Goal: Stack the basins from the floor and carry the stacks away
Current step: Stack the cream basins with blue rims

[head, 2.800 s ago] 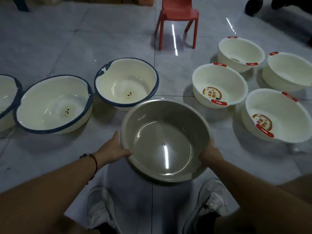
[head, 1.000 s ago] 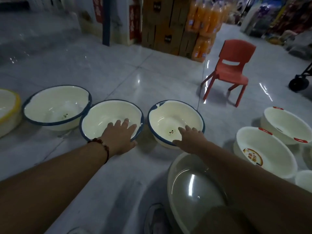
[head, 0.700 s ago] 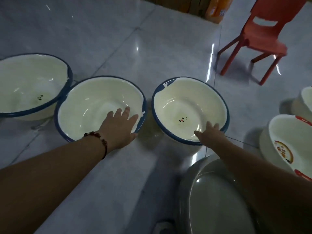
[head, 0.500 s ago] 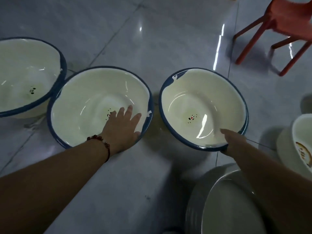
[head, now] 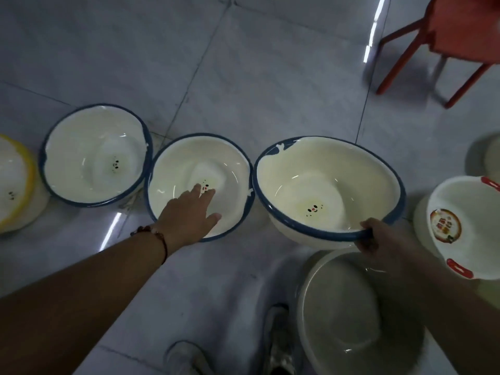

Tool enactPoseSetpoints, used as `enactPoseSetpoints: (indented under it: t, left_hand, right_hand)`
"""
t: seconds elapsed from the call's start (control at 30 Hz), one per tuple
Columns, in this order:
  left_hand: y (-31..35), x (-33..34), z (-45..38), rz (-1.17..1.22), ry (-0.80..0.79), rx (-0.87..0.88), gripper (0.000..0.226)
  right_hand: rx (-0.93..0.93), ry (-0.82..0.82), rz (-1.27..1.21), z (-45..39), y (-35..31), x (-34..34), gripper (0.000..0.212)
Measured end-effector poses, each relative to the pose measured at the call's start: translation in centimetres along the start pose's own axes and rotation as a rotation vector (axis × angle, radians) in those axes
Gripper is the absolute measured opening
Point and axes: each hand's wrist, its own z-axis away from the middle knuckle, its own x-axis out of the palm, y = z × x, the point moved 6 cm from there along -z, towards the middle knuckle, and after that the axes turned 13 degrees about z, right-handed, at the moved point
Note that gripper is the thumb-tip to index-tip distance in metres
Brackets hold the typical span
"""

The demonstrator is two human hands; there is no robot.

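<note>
Three cream basins with blue rims stand in a row on the floor. My right hand (head: 378,240) grips the near rim of the right blue-rimmed basin (head: 319,174), which is tilted with its near side raised. My left hand (head: 186,217) reaches with straight fingers into the middle blue-rimmed basin (head: 232,169), over its near rim. The left blue-rimmed basin (head: 89,155) is untouched. A grey basin (head: 349,320) sits on the floor below my right arm.
A yellow-rimmed basin (head: 13,182) lies at the left edge. A white basin with red handles (head: 465,209) is at the right edge. A red chair (head: 443,41) stands at the back right. My shoes (head: 186,358) are at the bottom.
I set the grey basin down and reached forward. My right hand has taken hold of the right basin's rim and tilted it up. My left hand moved further into the middle basin.
</note>
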Motion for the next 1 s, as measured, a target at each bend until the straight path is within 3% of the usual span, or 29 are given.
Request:
enactPoseSetpoints:
  t: [0.1, 0.23, 0.33, 0.43, 0.6, 0.73, 0.9, 1.0]
  left_hand:
    - [0.5, -4.1, 2.4, 0.337, -0.023, -0.104, 0.068]
    - [-2.1, -5.1, 3.0, 0.755, -0.016, -0.279, 0.067]
    - [-5.8, -3.9, 3.1, 1.041, -0.057, -0.401, 0.068]
    - [-10.1, -3.3, 2.8, 1.269, -0.045, -0.455, 0.05]
    - [-18.5, -3.1, 2.9, 1.358, -0.014, -0.503, 0.047]
    - [-22.7, -3.6, 2.2, 1.396, -0.012, -0.488, 0.06]
    - [-24.5, -4.9, -0.5, 1.245, -0.003, -0.353, 0.03]
    - [-24.8, -5.0, -2.3, 1.147, 0.028, -0.306, 0.027]
  right_hand:
    - [-0.038, 0.058, 0.144, 5.2, -1.0, -1.6, 0.012]
    - [-0.078, -0.034, 0.273, 10.6, -2.4, -0.7, 0.007]
    - [-0.108, -0.03, 0.438, 11.7, -2.8, 1.6, 0.025]
    - [-0.111, -0.016, 0.577, 12.3, -2.3, 6.1, 0.031]
    - [-0.193, -0.01, 0.741, 11.9, -1.6, 15.4, 0.022]
    - [-0.317, 0.1, 0.865, 11.3, -2.7, 21.0, 0.017]
    - [-0.351, 0.188, 0.846, 9.2, -4.1, 24.6, 0.014]
    - [-0.396, 0.201, 0.845, 7.2, -4.8, 25.8, 0.017]
